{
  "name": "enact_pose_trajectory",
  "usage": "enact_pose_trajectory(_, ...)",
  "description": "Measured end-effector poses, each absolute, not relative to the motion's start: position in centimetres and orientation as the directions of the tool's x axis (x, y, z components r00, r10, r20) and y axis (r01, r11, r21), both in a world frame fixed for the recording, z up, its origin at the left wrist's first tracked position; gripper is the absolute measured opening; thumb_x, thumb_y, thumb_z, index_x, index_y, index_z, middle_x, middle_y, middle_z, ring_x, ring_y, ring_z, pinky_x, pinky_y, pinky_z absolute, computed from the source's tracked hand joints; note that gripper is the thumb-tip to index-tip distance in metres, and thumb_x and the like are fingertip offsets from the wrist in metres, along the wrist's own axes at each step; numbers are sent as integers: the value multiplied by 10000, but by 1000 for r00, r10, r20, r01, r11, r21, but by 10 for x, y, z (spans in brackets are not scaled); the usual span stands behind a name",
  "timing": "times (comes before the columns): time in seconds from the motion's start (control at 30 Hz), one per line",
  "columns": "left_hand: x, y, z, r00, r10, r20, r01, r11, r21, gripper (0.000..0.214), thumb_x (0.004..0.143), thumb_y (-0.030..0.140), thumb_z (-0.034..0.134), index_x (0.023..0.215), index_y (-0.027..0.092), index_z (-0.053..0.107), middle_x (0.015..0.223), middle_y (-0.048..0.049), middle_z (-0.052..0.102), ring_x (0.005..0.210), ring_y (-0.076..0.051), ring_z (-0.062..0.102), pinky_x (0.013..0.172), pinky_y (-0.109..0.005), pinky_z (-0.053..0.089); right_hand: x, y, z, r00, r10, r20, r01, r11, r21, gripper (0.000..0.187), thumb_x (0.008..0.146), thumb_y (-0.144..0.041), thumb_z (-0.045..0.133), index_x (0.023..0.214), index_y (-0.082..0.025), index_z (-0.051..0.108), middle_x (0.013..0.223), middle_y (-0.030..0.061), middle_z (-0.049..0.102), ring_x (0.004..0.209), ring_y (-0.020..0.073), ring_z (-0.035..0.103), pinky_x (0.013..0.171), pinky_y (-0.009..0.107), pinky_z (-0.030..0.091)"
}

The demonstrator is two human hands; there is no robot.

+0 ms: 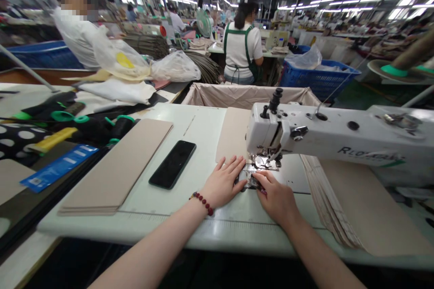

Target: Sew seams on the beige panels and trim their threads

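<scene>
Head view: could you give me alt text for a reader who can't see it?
A person's left hand lies with fingers extended beside the metal plate under a white sewing machine, the right hand bent at its front. A black phone and beige panels lie to the left; co-workers sit beyond.

Shiny metal needle plate (262, 163), smooth glossy phone (172, 164).
</scene>
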State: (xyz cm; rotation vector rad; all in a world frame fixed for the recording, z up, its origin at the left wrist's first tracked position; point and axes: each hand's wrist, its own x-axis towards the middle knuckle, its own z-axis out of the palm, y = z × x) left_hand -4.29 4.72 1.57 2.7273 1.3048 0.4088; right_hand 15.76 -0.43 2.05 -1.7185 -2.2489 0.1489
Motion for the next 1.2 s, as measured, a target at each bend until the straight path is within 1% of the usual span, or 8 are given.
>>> enact_pose_trajectory(0.27,-40,48,10,576,787,222,770,-613,176,681,955,493,401,1512,155,201,1556,-110,250,1436,-251,205,1157,-435,180,155,-6,27,-214,965,152,929,249,-274,395,869,-220,535,1261,-273,515,1319,10,549,983,203,640,729,283,514)
enact_pose_trajectory(0.37,-39,46,18,550,800,238,787,-592,172,680,936,514,437,1483,144,276,1500,-130,371,1398,-263,306,1140,-434,211,154,-7,30,-208,968,140,931,240,-274,379,875,-222,526,1250,-271,524,1313,23,553,982,203,638,739,283,505)
enact_pose_trajectory(0.47,-42,45,33,482,838,256,829,-531,175,559,972,485,372,1414,143,391,1138,-123,687,1139,-251,595,1064,-439,317,154,-7,33,-210,969,130,930,239,-278,386,871,-202,517,1251,-273,527,1319,28,546,993,201,632,740,282,495)
enact_pose_trajectory(0.57,-45,46,44,398,877,270,877,-450,169,492,1014,429,238,1349,145,460,835,-88,731,896,-254,678,962,-456,390,156,-8,39,-224,967,123,921,251,-298,383,867,-182,516,1236,-282,536,1285,10,565,984,198,630,722,276,481)
enact_pose_trajectory(0.77,-57,30,26,400,883,246,892,-437,117,614,961,502,355,1449,129,348,1448,-181,432,1358,-331,358,1087,-504,259,159,-52,54,-254,963,93,883,270,-384,218,901,-229,514,1105,-262,586,1043,5,641,882,176,634,689,251,438)
enact_pose_trajectory(0.87,-69,-10,21,490,851,189,854,-512,96,630,949,521,388,1478,186,317,1522,-113,334,1411,-295,269,1130,-476,221,164,-98,50,-254,966,38,842,240,-484,108,940,-278,481,915,-244,581,799,-35,635,720,142,613,644,236,418)
enact_pose_trajectory(0.97,-78,-58,25,624,774,105,771,-632,76,665,951,526,395,1516,227,212,1566,-62,231,1429,-265,228,1147,-447,226,170,-144,34,-161,980,-115,732,40,-680,294,971,-413,425,749,-231,491,643,-51,561,587,130,546,564,238,379)
enact_pose_trajectory(1.2,-63,-100,22,683,728,58,727,-685,45,594,980,400,404,1520,296,179,1568,-3,219,1427,-263,235,1152,-475,226,166,-192,2,-16,959,-283,554,-227,-801,245,995,-425,348,888,-252,485,748,-27,611,675,161,596,622,258,402)
